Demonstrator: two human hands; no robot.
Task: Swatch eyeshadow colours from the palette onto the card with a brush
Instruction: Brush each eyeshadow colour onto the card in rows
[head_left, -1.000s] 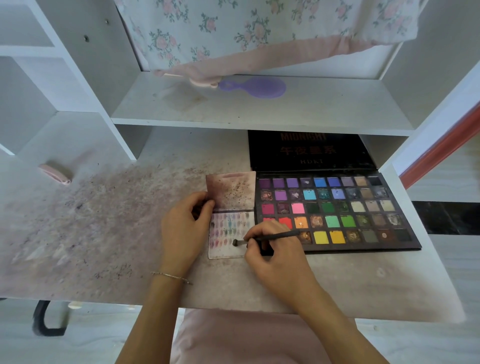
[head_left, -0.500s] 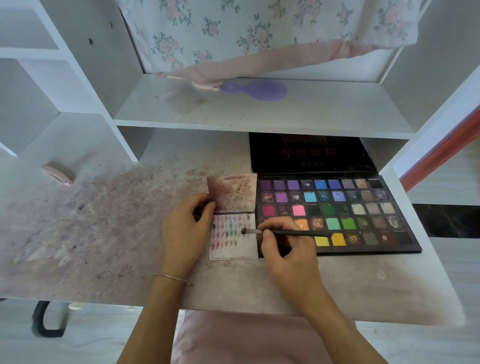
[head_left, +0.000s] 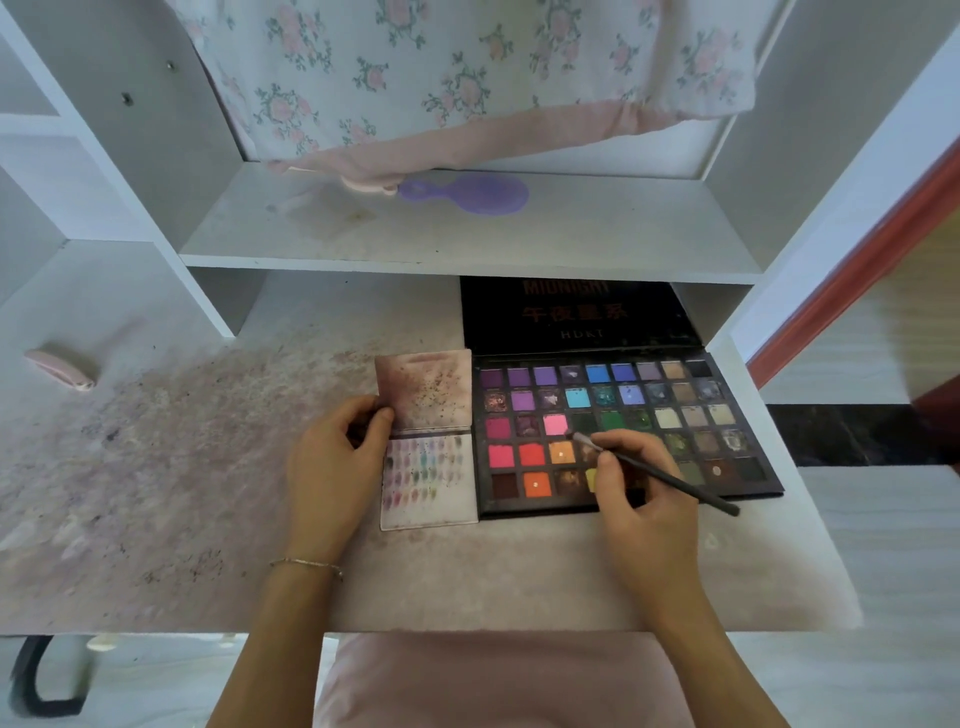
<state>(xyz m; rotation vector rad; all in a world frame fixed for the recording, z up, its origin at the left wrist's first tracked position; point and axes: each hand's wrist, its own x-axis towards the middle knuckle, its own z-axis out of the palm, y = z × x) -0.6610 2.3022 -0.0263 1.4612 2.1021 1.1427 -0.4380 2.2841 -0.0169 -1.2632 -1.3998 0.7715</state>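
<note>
Here, at a powder-stained white desk (head_left: 156, 493), the R hand (head_left: 644, 499) pinches a thin dark brush (head_left: 670, 480), fingers curled round the handle, bristle tip at the edge of the pink pan in the open eyeshadow palette (head_left: 737, 395). The L hand (head_left: 332, 467) grips the left edge of the swatch card (head_left: 431, 483), thumb on top; card lies just beside the palette, rows of colour dabs on its lower half. Purple hairbrush (head_left: 467, 193) on shelf above.

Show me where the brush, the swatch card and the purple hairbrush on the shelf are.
brush (head_left: 670, 480), head view, middle of its dark handle.
swatch card (head_left: 436, 506), head view, bare lower part of the card.
purple hairbrush (head_left: 480, 193), head view, centre of its round head.
</note>
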